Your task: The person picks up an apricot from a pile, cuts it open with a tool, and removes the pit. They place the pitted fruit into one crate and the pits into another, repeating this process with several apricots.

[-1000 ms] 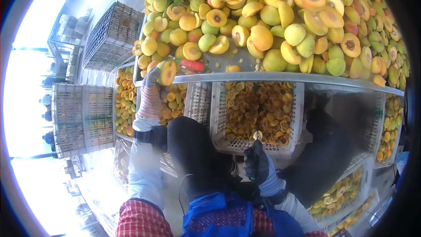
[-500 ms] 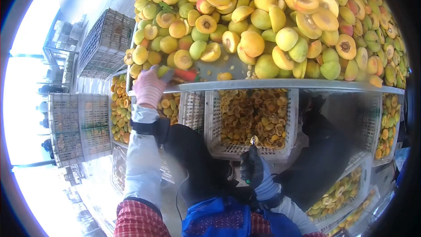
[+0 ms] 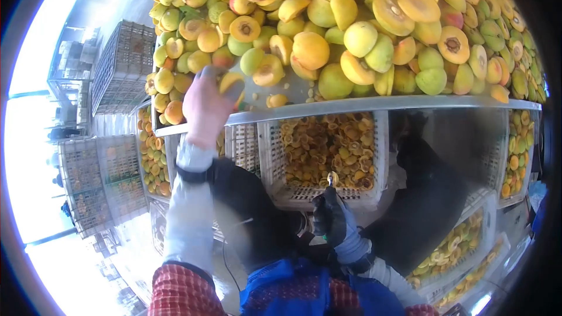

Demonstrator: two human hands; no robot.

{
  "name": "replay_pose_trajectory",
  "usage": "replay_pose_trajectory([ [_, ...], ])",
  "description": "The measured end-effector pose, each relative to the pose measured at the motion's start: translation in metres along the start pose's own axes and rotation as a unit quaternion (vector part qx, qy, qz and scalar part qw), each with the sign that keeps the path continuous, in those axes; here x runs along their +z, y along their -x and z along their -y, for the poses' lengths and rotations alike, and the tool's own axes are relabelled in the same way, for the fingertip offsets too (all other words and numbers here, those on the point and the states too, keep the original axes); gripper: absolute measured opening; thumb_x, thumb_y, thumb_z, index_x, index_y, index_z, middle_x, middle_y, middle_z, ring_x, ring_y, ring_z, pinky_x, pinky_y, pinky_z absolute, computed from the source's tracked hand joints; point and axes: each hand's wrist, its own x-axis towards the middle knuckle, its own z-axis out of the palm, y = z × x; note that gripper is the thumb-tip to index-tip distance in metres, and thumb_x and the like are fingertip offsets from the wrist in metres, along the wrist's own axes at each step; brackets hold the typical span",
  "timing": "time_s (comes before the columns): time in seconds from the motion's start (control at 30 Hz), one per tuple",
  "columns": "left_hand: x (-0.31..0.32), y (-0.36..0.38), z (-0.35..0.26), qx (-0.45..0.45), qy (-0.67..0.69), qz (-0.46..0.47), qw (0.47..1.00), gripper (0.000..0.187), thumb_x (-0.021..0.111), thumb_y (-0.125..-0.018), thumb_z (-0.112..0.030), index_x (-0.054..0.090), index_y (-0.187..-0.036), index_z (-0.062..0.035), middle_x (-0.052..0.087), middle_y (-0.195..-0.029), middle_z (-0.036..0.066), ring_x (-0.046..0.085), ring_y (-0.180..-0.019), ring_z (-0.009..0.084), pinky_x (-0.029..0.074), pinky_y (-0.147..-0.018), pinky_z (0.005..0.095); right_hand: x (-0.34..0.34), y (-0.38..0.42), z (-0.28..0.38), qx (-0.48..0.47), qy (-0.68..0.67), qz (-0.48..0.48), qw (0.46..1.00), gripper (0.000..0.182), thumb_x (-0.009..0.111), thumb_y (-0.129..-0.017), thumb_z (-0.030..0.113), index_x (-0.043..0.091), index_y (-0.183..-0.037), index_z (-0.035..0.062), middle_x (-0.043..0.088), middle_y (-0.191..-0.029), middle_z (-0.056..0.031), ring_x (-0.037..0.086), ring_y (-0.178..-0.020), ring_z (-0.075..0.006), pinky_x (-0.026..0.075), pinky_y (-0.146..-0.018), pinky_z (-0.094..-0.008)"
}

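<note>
My left hand (image 3: 206, 105), in a pale pink glove, reaches over the front left edge of the metal table (image 3: 374, 103). Its fingers and dark-tipped thumb close round a yellow peach half (image 3: 230, 83); the hand is slightly blurred. Low in front of my body, my right hand (image 3: 329, 216), in a dark glove, is closed round a small tool with a metal tip (image 3: 331, 179). A pale bit of fruit seems to sit at that tip, above the near rim of a white crate. Many whole and halved peaches (image 3: 310, 51) are heaped on the table.
The white crate (image 3: 381, 158) under the table edge holds brownish fruit scraps (image 3: 325, 146). More crates of peaches (image 3: 153, 161) stand at left and a fruit-filled crate (image 3: 451, 251) at lower right. Stacked crates (image 3: 102, 175) line the left side. My dark-clad legs flank the white crate.
My left hand has moved right and up over the table, closing round a peach half. A red object beside it is now out of sight. My right hand stays low with the tool.
</note>
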Motion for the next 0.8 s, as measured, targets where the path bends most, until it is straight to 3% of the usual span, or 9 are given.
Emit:
replay_pose_trajectory([
  [0.07, 0.006, 0.041, 0.002, 0.088, 0.090, 0.016, 0.992, 0.028, 0.069, -0.079, -0.012, 0.059, -0.101, 0.0015, 0.065, -0.087, 0.012, 0.062, -0.078, 0.0169, 0.049, -0.071, 0.0298, 0.004, 0.010, 0.007, 0.021, -0.046, 0.098, 0.994, 0.039, 0.049, -0.093, 0.048, 0.052, -0.085, 0.0101, 0.041, -0.055, 0.0042, 0.035, -0.040, -0.0077, 0.027, -0.038, -0.0233],
  [0.1, 0.003, 0.069, -0.016, -0.003, 0.285, 0.135, 0.949, 0.028, 0.069, -0.080, -0.012, 0.059, -0.102, 0.0020, 0.064, -0.086, 0.008, 0.060, -0.079, 0.0132, 0.049, -0.072, 0.0289, -0.005, 0.014, 0.007, -0.002, 0.016, 0.156, 0.988, 0.033, 0.046, -0.096, 0.037, 0.053, -0.102, 0.0048, 0.055, -0.069, -0.0016, 0.050, -0.049, -0.0110, 0.041, -0.045, -0.0256],
  [0.17, 0.018, 0.114, -0.017, -0.005, 0.311, 0.203, 0.929, 0.029, 0.068, -0.081, -0.020, 0.063, -0.099, 0.0025, 0.065, -0.084, 0.012, 0.061, -0.075, 0.0167, 0.050, -0.071, 0.0301, 0.021, 0.025, 0.000, -0.042, -0.004, 0.083, 0.996, 0.032, 0.044, -0.097, 0.029, 0.049, -0.115, 0.0030, 0.059, -0.085, -0.0061, 0.057, -0.065, -0.0134, 0.048, -0.057, -0.0261],
  [0.27, 0.037, 0.154, -0.022, -0.114, 0.399, 0.229, 0.881, 0.028, 0.066, -0.083, -0.021, 0.062, -0.097, 0.0032, 0.064, -0.080, 0.010, 0.058, -0.073, 0.0137, 0.048, -0.069, 0.0266, -0.014, 0.005, -0.029, -0.197, 0.082, 0.127, 0.969, 0.040, 0.046, -0.097, 0.018, 0.039, -0.133, 0.0022, 0.060, -0.106, -0.0113, 0.062, -0.068, -0.0189, 0.052, -0.056, -0.0311],
  [0.33, 0.046, 0.170, -0.023, -0.191, 0.505, 0.168, 0.825, 0.026, 0.063, -0.087, -0.023, 0.061, -0.097, 0.0017, 0.062, -0.079, 0.005, 0.056, -0.074, 0.0100, 0.047, -0.067, 0.0243, -0.009, 0.005, -0.012, -0.097, -0.051, 0.104, 0.988, 0.038, 0.047, -0.096, 0.016, 0.040, -0.131, 0.0021, 0.060, -0.105, -0.0101, 0.061, -0.067, -0.0163, 0.052, -0.055, -0.0281],
  [0.37, 0.046, 0.176, -0.024, -0.199, 0.517, 0.144, 0.820, 0.026, 0.062, -0.088, -0.023, 0.061, -0.097, 0.0013, 0.062, -0.080, 0.005, 0.056, -0.074, 0.0094, 0.047, -0.068, 0.0239, 0.003, 0.014, -0.011, -0.171, -0.006, 0.062, 0.983, 0.033, 0.053, -0.093, 0.015, 0.045, -0.123, 0.0026, 0.062, -0.094, -0.0074, 0.058, -0.061, -0.0103, 0.047, -0.051, -0.0214],
  [0.53, 0.054, 0.210, -0.044, -0.186, 0.548, 0.066, 0.813, 0.029, 0.056, -0.093, -0.025, 0.059, -0.105, 0.0015, 0.062, -0.090, 0.005, 0.056, -0.081, 0.0087, 0.047, -0.073, 0.0238, 0.015, 0.021, -0.008, -0.167, 0.137, 0.023, 0.976, 0.033, 0.067, -0.082, 0.012, 0.050, -0.110, 0.0064, 0.057, -0.073, 0.0001, 0.046, -0.051, -0.0035, 0.037, -0.043, -0.0170],
  [0.67, 0.029, 0.219, -0.040, -0.172, 0.540, 0.182, 0.803, 0.032, 0.060, -0.091, -0.022, 0.057, -0.111, 0.0026, 0.063, -0.094, 0.006, 0.056, -0.084, 0.0088, 0.047, -0.076, 0.0231, 0.006, 0.021, 0.002, -0.235, 0.192, 0.054, 0.951, 0.035, 0.069, -0.079, 0.011, 0.052, -0.109, 0.0051, 0.060, -0.086, -0.0037, 0.055, -0.067, -0.0092, 0.045, -0.059, -0.0226],
  [0.8, 0.005, 0.206, -0.010, -0.080, 0.426, 0.396, 0.810, 0.038, 0.059, -0.092, -0.030, 0.055, -0.112, 0.0022, 0.061, -0.088, 0.004, 0.053, -0.083, 0.0083, 0.046, -0.076, 0.0233, -0.002, 0.024, 0.005, -0.345, 0.477, 0.138, 0.796, 0.042, 0.068, -0.078, 0.013, 0.050, -0.114, 0.0057, 0.060, -0.095, -0.0103, 0.060, -0.088, -0.0222, 0.046, -0.080, -0.0332],
])
